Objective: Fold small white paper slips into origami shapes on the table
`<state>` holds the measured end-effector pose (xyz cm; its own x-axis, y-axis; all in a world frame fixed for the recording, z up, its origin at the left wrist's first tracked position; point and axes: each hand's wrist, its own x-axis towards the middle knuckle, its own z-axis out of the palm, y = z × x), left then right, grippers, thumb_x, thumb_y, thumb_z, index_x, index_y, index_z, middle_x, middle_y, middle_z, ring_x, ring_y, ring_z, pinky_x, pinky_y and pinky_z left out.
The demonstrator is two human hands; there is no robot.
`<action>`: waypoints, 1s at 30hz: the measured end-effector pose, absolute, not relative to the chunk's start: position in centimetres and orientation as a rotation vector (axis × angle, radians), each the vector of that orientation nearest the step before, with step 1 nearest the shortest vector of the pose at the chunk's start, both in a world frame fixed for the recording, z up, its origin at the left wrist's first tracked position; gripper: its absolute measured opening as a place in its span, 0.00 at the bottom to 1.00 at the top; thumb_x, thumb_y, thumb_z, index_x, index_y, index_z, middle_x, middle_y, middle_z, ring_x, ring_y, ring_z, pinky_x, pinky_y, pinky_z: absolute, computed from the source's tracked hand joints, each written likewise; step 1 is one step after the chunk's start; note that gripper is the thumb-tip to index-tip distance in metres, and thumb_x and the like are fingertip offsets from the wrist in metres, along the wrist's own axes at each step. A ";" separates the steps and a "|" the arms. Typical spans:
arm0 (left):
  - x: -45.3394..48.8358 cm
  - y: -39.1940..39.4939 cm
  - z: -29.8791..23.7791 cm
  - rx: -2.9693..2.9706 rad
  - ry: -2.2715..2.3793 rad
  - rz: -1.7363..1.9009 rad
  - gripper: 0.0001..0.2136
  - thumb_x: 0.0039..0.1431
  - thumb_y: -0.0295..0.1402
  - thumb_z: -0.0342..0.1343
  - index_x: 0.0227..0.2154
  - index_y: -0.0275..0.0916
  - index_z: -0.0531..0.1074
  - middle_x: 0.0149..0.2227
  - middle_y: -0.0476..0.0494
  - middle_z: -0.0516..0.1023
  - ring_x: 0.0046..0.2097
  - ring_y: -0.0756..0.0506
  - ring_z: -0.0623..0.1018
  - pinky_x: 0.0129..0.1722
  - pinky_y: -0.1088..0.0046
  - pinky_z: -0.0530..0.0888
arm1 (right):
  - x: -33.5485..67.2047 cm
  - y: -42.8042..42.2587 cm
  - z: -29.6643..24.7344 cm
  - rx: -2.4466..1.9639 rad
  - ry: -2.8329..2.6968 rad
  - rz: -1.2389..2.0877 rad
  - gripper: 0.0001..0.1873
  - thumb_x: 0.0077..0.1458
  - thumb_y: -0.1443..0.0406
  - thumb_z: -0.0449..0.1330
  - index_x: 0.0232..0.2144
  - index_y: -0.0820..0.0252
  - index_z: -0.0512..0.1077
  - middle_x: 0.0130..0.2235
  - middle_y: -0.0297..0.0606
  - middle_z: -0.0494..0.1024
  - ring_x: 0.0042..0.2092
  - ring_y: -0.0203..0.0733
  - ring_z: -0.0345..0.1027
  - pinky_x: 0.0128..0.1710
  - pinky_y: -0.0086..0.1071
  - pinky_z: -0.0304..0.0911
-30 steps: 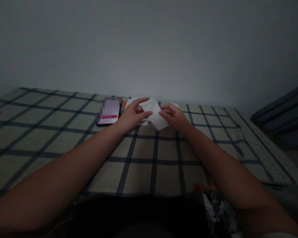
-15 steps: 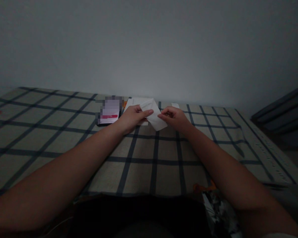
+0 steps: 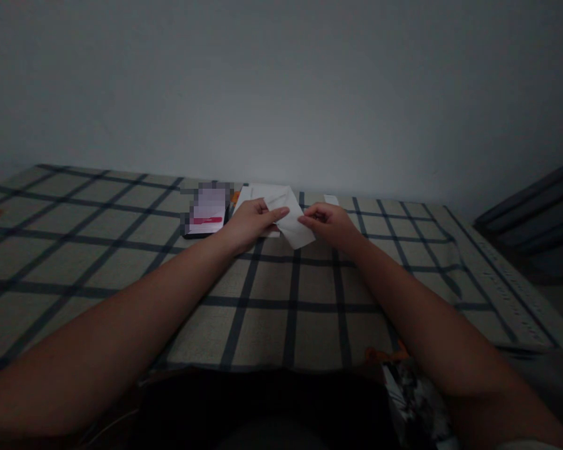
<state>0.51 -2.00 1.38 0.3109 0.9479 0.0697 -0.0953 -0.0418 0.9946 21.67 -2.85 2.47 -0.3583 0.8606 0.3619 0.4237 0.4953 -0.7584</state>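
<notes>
A folded sheet of white paper [image 3: 296,230] is held up above the table between my two hands. My left hand [image 3: 254,220] grips its left side, with the thumb lying flat across the front. At the right edge, my right hand [image 3: 327,220] pinches the paper between thumb and fingertips. Behind the left hand lies a flat white stack [image 3: 248,194], perhaps more paper, partly covered by the hand and the sheet. A small white piece [image 3: 331,199] lies just behind my right hand.
A phone [image 3: 209,212] with a lit, partly blurred screen lies left of my left hand. The checked cloth [image 3: 272,331] covers the table, which meets a grey wall [image 3: 281,87] at the back. Something patterned in black and white [image 3: 417,400] is below the front edge.
Almost nothing differs. The paper's lower corner has dipped very slightly, while both hands keep their places on it.
</notes>
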 end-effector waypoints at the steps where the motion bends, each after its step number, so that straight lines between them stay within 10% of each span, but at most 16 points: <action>1: 0.5 -2.0 1.4 1.322 0.888 1.048 0.18 0.49 0.43 0.67 0.36 0.32 0.77 0.37 0.37 0.81 0.34 0.46 0.79 0.37 0.69 0.76 | 21.7 -2.9 2.5 -1.053 -1.967 0.752 0.17 0.54 0.52 0.62 0.29 0.61 0.72 0.26 0.33 0.71 0.27 0.33 0.59 0.26 0.29 0.54; 30: 0.1 -2.2 1.4 1.706 1.028 0.862 0.16 0.53 0.46 0.62 0.28 0.36 0.79 0.22 0.45 0.75 0.21 0.51 0.68 0.20 0.75 0.61 | 21.7 -3.2 3.0 -1.052 -2.051 0.827 0.18 0.60 0.53 0.55 0.25 0.60 0.69 0.25 0.34 0.73 0.28 0.35 0.65 0.29 0.30 0.60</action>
